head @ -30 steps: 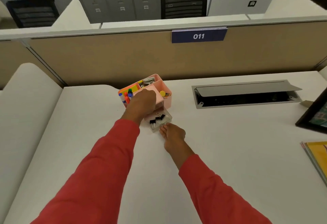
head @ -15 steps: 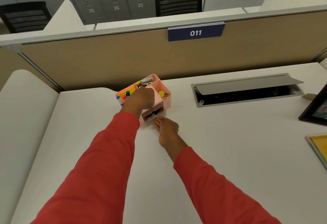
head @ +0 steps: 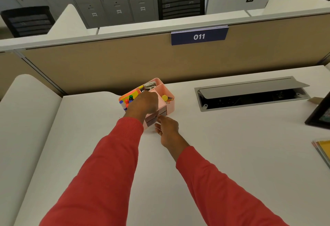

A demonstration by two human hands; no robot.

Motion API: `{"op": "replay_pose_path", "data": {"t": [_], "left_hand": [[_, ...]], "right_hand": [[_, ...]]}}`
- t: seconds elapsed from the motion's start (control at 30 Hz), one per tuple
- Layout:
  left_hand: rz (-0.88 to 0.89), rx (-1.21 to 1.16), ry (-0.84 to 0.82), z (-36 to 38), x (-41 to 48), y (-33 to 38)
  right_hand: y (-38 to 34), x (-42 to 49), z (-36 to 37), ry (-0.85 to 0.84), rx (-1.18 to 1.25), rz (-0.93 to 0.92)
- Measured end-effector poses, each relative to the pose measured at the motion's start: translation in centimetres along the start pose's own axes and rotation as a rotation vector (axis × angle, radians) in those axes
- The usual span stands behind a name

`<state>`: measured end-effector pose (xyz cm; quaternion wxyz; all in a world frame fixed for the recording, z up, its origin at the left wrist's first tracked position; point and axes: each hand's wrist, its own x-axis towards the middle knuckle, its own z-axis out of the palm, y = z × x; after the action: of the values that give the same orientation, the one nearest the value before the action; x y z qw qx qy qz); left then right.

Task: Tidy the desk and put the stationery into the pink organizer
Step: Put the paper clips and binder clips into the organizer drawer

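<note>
- Markers stand in the left end of the organizer, which sits at the back of the desk.
- Left hand curls over the organizer's top and grips it, likely to brace it.
- Right hand, fingers relaxed, touches the drawer front, probably to push it home.
- Folders lie far right, not yet tidied.

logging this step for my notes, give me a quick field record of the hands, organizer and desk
left hand: holds the top of the pink organizer, fingers curled
right hand: fingertips at the drawer front
drawer: closed, flush with the organizer
compartments: markers, orange sticky notes, yellow item
desk: white; cable hatch open; folders at right edge
</note>
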<state>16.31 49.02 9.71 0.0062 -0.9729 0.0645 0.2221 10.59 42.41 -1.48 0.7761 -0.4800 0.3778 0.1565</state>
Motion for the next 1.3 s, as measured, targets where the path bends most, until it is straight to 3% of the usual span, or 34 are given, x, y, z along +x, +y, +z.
{"op": "replay_pose_path", "data": {"t": [0.17,0.4,0.8,1.3], "left_hand": [[0.029,-0.003,0.014,0.3,0.1,-0.1],[0.011,-0.076,0.03,0.2,-0.3,-0.3],[0.004,-0.064,0.02,0.1,-0.2,-0.2],[-0.032,-0.077,0.031,0.8,-1.0,0.8]], "right_hand": [[-0.3,-0.5,1.2,0.061,-0.031,0.119],[-0.1,-1.6,1.0,-0.019,0.087,0.112],[0.9,-2.9,-1.0,0.048,0.045,0.076],[1.4,-5.5,-3.5,0.005,0.038,0.07]]}}
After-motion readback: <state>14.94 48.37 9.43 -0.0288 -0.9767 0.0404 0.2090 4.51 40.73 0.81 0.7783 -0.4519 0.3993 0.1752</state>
